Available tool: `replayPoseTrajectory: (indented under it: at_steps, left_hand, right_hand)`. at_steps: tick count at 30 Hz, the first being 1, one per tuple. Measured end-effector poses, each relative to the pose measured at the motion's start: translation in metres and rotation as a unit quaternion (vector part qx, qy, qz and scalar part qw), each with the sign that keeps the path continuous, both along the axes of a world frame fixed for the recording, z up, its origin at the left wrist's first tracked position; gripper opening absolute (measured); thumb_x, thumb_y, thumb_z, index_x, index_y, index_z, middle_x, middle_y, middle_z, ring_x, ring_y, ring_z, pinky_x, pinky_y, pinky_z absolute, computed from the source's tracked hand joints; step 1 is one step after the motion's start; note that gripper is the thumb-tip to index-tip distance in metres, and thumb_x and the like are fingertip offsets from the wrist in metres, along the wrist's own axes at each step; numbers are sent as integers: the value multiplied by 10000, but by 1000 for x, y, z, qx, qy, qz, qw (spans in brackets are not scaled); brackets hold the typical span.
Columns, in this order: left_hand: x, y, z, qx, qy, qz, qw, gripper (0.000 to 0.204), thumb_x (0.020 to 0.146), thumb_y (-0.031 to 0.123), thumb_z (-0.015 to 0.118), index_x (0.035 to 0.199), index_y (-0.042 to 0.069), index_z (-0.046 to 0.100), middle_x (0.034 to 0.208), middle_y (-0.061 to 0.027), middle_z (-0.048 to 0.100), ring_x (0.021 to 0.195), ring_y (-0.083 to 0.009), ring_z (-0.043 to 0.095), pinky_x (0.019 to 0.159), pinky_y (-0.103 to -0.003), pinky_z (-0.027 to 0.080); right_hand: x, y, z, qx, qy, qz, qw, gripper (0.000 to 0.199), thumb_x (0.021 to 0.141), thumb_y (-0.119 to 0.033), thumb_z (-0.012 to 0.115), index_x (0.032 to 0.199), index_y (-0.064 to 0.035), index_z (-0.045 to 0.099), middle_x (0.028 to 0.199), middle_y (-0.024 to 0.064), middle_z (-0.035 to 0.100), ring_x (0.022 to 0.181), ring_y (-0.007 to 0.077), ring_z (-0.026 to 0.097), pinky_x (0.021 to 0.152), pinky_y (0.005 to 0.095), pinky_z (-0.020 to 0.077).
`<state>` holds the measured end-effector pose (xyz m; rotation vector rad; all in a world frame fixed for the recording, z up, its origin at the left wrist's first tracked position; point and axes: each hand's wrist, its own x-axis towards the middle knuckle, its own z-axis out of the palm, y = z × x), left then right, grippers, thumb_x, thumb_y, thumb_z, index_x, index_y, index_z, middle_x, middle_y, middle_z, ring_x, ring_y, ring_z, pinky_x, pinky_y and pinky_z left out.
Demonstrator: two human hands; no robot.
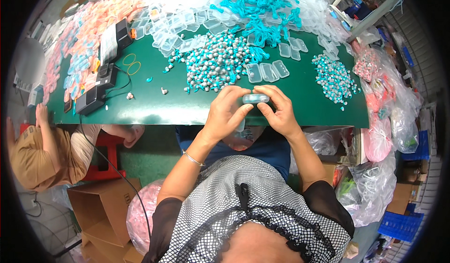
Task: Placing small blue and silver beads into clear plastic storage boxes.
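Both hands hold a small clear plastic case (256, 98) level over the front of the green table, its lid apparently closed. Something teal shows faintly through its wall. My left hand (226, 114) grips the case's left end between thumb and fingers, and my right hand (280, 114) pinches the right end the same way. Just beyond the hands lie several clear cases (268, 72) in a row. To their left spreads a big heap of small teal-and-grey pieces (218, 61). Farther back are bundled teal cords (255, 5).
A smaller heap of teal-and-grey pieces (333, 81) lies right on the green table (159, 104). Clear cases (176, 30) and peach-coloured packets (101, 23) cover the back left. Black boxes (91, 99) with a cable stand near a seated person (40, 157). Plastic bags (377, 141) crowd the right.
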<state>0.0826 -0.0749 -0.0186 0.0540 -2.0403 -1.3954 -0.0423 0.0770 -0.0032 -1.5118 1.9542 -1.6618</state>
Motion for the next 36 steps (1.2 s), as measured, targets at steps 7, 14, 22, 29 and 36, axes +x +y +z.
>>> replayPoseTrajectory:
  at_steps: [7,14,22,29,36]
  left_hand:
    - [30,-35,5,145,-20,44,988,225,876,92,692,1073,6,626,933,-44,620,815,-138,591,697,-272,475]
    - [77,-195,20,292,41,268,917,276,932,186,629,1157,27,653,988,-16,650,853,-89,562,770,-247,459]
    - [116,-435,41,330,77,453,824,179,861,192,653,897,17,642,790,-51,627,610,-165,570,479,-323,447]
    - [185,-562,18,365,137,587,710,217,886,213,653,1004,31,640,895,-75,675,711,-239,650,607,-434,527]
    - [238,-636,11,309,124,422,844,233,897,293,658,1042,110,654,1003,-54,666,895,-243,638,800,-489,484]
  right_hand:
    - [-3,-4,-7,21,33,-21,999,407,860,2,638,1262,-27,584,1209,130,593,944,201,660,831,311,531]
    - [-11,9,-15,82,117,-88,986,213,829,40,624,1038,13,656,1049,147,639,942,266,640,846,340,509]
    - [-8,2,-17,104,141,-104,979,127,812,40,634,929,12,676,959,146,651,928,286,636,831,360,505]
    - [-8,-5,-17,123,164,-87,975,136,768,45,637,885,-10,680,905,129,639,867,288,621,768,367,499]
    - [-12,-9,-18,107,171,-78,976,136,753,48,652,868,-22,674,902,124,637,868,291,628,770,371,502]
